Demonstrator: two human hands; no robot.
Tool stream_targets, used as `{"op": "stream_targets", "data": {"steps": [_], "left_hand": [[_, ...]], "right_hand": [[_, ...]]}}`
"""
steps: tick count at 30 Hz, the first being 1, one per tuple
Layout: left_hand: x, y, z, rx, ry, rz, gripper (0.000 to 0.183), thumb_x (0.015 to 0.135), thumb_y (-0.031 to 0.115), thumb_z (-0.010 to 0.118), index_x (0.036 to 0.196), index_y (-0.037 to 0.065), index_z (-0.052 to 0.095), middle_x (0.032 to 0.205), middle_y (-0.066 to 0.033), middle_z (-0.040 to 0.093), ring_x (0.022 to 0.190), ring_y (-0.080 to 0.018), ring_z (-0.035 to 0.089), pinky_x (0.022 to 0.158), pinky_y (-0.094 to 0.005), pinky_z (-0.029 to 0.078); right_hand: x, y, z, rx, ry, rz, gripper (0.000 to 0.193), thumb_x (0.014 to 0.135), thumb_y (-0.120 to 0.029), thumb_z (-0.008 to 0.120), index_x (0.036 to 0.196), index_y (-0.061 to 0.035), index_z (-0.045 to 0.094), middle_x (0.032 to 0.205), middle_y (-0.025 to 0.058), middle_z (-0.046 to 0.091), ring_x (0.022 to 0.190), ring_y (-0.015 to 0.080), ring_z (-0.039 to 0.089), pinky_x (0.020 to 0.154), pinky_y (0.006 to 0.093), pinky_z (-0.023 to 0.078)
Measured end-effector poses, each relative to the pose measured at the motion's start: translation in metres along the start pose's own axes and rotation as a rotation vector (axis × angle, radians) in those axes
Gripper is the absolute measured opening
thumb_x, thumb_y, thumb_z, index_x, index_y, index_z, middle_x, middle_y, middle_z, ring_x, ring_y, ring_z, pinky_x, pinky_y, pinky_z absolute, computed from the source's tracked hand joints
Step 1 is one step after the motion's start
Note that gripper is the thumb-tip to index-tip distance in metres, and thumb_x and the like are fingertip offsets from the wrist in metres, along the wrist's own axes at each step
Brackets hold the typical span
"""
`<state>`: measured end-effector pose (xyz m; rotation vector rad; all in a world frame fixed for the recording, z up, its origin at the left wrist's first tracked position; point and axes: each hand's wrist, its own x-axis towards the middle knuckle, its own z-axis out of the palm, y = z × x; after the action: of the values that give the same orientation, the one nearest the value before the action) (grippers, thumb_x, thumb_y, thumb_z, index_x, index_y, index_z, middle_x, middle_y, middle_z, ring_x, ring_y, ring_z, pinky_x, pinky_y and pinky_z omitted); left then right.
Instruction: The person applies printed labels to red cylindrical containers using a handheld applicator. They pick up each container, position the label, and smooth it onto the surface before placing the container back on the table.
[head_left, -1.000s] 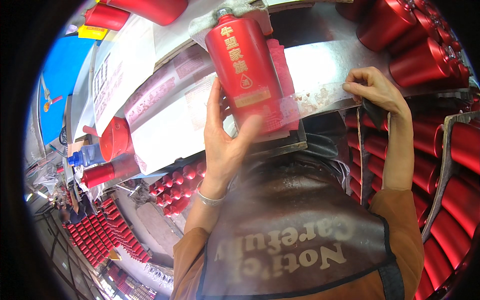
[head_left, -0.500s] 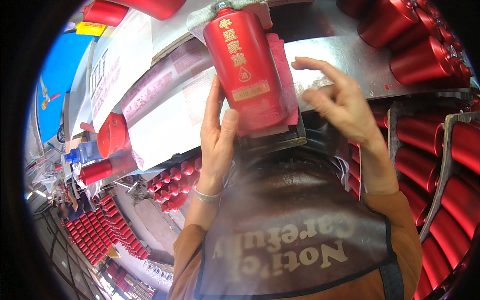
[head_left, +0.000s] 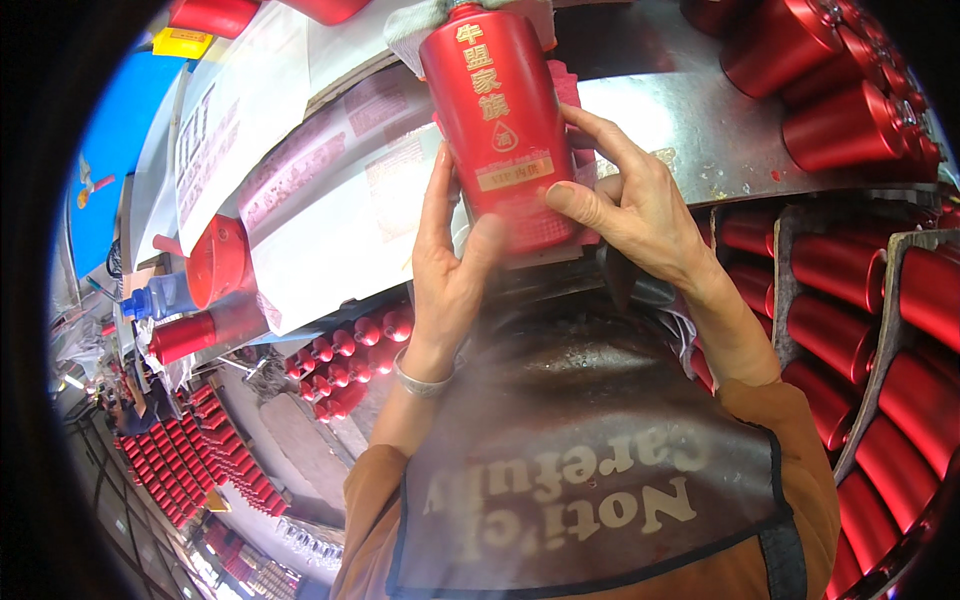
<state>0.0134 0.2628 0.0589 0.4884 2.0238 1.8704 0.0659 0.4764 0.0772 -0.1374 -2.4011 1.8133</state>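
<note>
A red bottle (head_left: 500,120) with gold lettering and a gold label bar lies on its back in front of me, base toward me. Its neck end rests on a grey-white cloth (head_left: 410,35), and a pink cloth (head_left: 565,85) shows at its right edge. My left hand (head_left: 448,270) holds the bottle's lower left side, fingers along the edge and a blurred thumb by the front. On the other side my right hand (head_left: 640,205) grips it, fingers along the right edge and thumb over the lower front.
A printed white sheet (head_left: 320,230) covers the bench at left, beside a red tub (head_left: 217,262) and a blue-capped clear bottle (head_left: 160,300). More red bottles (head_left: 840,135) stand on the metal surface (head_left: 690,110) at right. Racks of red bottles (head_left: 840,265) fill the lower right.
My right hand has moved left from the air beside the bottle and closed on its right side. The bottle has shifted slightly up and right in view; my left hand stays at its left.
</note>
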Motion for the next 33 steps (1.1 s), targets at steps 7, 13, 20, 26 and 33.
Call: {"op": "stream_targets", "data": {"steps": [7, 13, 20, 26, 33], "left_hand": [[0.0009, 0.001, 0.0006, -0.026, -0.01, -0.003, 0.076, 0.097, 0.022, 0.066, 0.157, -0.001, 0.025, 0.161, -0.0187, 0.032, 0.15, -0.0288, 0.029, 0.122, -0.0423, 0.024], [0.0013, 0.0025, 0.0016, -0.03, -0.002, -0.01, 0.077, 0.097, 0.022, 0.067, 0.157, -0.002, 0.025, 0.161, -0.0183, 0.032, 0.149, -0.0284, 0.03, 0.122, -0.0419, 0.024], [0.0008, 0.005, 0.0034, -0.093, 0.002, -0.041, 0.078, 0.097, 0.022, 0.066, 0.158, -0.001, 0.023, 0.161, -0.0177, 0.031, 0.149, -0.0273, 0.031, 0.121, -0.0412, 0.026], [0.0015, 0.0032, 0.0051, -0.111, -0.002, -0.008, 0.08, 0.098, 0.027, 0.067, 0.159, 0.0, 0.023, 0.161, -0.0166, 0.032, 0.147, -0.0257, 0.033, 0.12, -0.0407, 0.028], [0.0008, 0.0013, 0.0047, -0.131, -0.002, -0.012, 0.08, 0.098, 0.027, 0.067, 0.159, 0.0, 0.023, 0.159, -0.016, 0.034, 0.145, -0.0252, 0.036, 0.119, -0.0408, 0.03]], "right_hand": [[0.0003, 0.004, -0.0006, 0.032, -0.002, -0.007, 0.078, 0.089, -0.037, 0.078, 0.147, 0.0025, 0.044, 0.131, 0.0194, 0.061, 0.074, 0.0103, 0.063, 0.064, 0.0245, 0.049], [0.0015, 0.0059, 0.0012, 0.021, 0.038, -0.03, 0.083, 0.084, -0.047, 0.079, 0.139, 0.0068, 0.05, 0.125, 0.0275, 0.065, 0.115, 0.0329, 0.066, 0.097, 0.0392, 0.051], [0.001, 0.0031, -0.0022, 0.083, 0.002, 0.025, 0.082, 0.084, -0.046, 0.079, 0.14, 0.0059, 0.049, 0.125, 0.0272, 0.065, 0.115, 0.0321, 0.066, 0.098, 0.0392, 0.051], [-0.0004, 0.0014, -0.0037, 0.033, -0.013, 0.048, 0.082, 0.085, -0.046, 0.079, 0.141, 0.0055, 0.049, 0.126, 0.0277, 0.064, 0.118, 0.033, 0.065, 0.099, 0.0398, 0.05], [0.0003, 0.0074, 0.0009, 0.025, 0.01, -0.035, 0.081, 0.088, -0.04, 0.078, 0.148, 0.0019, 0.043, 0.104, 0.0154, 0.069, 0.081, 0.0136, 0.06, 0.072, 0.0286, 0.046]]}}
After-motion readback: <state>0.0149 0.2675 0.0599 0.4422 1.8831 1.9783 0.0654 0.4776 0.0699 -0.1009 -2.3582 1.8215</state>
